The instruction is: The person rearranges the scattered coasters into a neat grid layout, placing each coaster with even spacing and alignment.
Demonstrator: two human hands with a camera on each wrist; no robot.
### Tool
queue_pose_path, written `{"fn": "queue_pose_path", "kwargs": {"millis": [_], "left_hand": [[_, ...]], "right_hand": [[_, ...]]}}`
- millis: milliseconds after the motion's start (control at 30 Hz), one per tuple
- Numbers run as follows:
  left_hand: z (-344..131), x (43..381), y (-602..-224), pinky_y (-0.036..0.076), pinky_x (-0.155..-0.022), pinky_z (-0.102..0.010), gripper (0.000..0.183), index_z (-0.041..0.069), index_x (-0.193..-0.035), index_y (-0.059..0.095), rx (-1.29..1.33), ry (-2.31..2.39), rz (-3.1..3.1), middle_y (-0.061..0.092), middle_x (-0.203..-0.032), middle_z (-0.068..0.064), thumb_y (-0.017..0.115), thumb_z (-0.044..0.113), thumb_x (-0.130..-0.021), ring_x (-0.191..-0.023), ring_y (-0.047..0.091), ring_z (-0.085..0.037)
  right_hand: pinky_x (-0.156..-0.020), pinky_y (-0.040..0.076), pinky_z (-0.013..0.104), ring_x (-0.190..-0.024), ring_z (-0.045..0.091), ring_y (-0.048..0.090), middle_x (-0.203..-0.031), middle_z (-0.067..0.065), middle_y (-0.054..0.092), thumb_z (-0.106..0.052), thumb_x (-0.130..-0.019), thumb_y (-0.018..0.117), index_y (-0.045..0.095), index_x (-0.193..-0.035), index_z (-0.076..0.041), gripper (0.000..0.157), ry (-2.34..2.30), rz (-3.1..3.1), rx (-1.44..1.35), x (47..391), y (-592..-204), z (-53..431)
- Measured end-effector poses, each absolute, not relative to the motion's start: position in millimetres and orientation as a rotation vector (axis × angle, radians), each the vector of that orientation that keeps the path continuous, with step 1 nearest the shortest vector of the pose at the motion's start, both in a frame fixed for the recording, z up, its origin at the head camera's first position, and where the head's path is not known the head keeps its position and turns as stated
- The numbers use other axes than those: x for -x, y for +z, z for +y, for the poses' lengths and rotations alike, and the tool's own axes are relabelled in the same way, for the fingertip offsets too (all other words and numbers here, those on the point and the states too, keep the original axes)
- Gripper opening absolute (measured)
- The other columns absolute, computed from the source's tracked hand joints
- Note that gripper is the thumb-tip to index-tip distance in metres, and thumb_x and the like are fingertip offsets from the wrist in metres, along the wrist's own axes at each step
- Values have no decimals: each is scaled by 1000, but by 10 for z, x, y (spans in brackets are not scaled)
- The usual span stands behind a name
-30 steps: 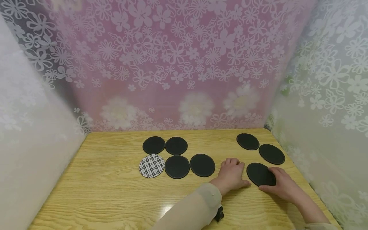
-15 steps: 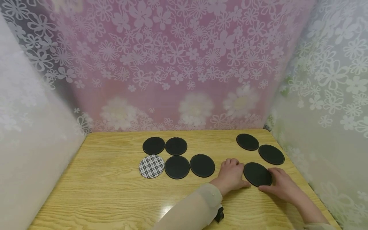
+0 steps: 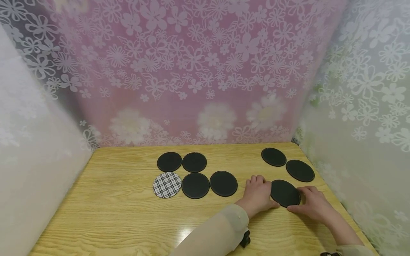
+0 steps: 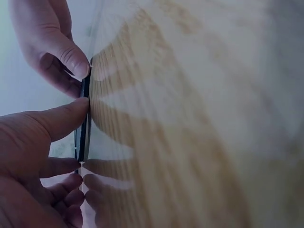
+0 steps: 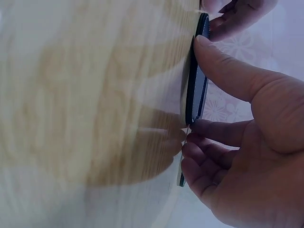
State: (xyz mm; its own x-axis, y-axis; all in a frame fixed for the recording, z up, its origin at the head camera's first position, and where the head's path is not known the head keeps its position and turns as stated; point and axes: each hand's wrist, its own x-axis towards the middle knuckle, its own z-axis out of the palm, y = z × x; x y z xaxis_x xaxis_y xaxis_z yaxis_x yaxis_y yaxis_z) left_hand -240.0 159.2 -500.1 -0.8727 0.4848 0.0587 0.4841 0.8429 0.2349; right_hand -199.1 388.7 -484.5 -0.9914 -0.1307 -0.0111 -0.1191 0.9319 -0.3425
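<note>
Both hands are at one round black coaster (image 3: 285, 193) on the right part of the table. My right hand (image 3: 312, 204) grips its right edge, thumb at the near rim and index finger at the far rim. From the other side my left hand (image 3: 258, 195) holds the left edge, thumb toward the front. Seen edge-on in the left wrist view, the coaster (image 4: 84, 118) stands between the left thumb and index finger. The right wrist view shows the right thumb and index finger spanning the coaster (image 5: 195, 78) likewise. Its underside is hidden.
Left of the hands lies a group of coasters: several black ones, such as the near coaster (image 3: 195, 185), and a white plaid coaster (image 3: 167, 185). Two more black coasters, including the outer coaster (image 3: 300, 170), lie behind the right hand. Flower-patterned curtains (image 3: 205, 71) enclose the wooden table (image 3: 105, 202).
The black coaster has slid left, away from the right palm and up to the left hand. My hands have stayed nearly in place. The view has shifted slightly.
</note>
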Motion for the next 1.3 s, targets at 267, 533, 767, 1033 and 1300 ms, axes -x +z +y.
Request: {"fn": "queue_pose_path", "kwargs": {"millis": [267, 533, 767, 1033, 1300], "left_hand": [[1617, 2371, -4918, 41, -95, -30, 61, 28, -127, 75, -679, 424, 2991, 57, -123, 8, 90, 68, -84, -108, 45, -13], [1634, 2361, -4943, 42, -95, -30, 64, 26, -126, 73, -613, 451, 2994, 59, -118, 8, 92, 69, -82, -108, 48, -13], [1673, 2378, -4982, 45, -97, -33, 70, 25, -135, 68, -578, 489, 2981, 65, -119, 8, 93, 65, -83, -107, 56, -13], [1662, 2377, -4999, 46, -95, -34, 69, 24, -136, 68, -589, 503, 2988, 67, -117, 8, 93, 62, -84, -105, 57, -12], [1607, 2375, -4983, 46, -97, -32, 69, 23, -138, 68, -585, 542, 3001, 67, -120, 7, 94, 58, -85, -107, 57, -12]], "right_hand": [[-97, 48, 73, -122, 65, 51, -132, 45, 51, -39, -83, 99, 58, -133, 22, 88, -586, 2974, 137, 2006, -4784, 3834], [-96, 50, 69, -114, 57, 57, -123, 40, 58, -33, -82, 100, 56, -130, 23, 85, -626, 2941, 100, 2026, -4783, 3791], [-94, 54, 63, -109, 50, 62, -119, 38, 60, -23, -81, 100, 44, -136, 28, 94, -775, 2912, 77, 2022, -4803, 3754], [-89, 57, 56, -104, 43, 67, -114, 35, 62, -14, -84, 98, 33, -142, 30, 97, -913, 2847, 60, 2016, -4821, 3722], [-83, 59, 46, -100, 35, 68, -116, 33, 60, -8, -85, 96, 29, -145, 31, 98, -1003, 2803, 65, 2045, -4825, 3680]]}}
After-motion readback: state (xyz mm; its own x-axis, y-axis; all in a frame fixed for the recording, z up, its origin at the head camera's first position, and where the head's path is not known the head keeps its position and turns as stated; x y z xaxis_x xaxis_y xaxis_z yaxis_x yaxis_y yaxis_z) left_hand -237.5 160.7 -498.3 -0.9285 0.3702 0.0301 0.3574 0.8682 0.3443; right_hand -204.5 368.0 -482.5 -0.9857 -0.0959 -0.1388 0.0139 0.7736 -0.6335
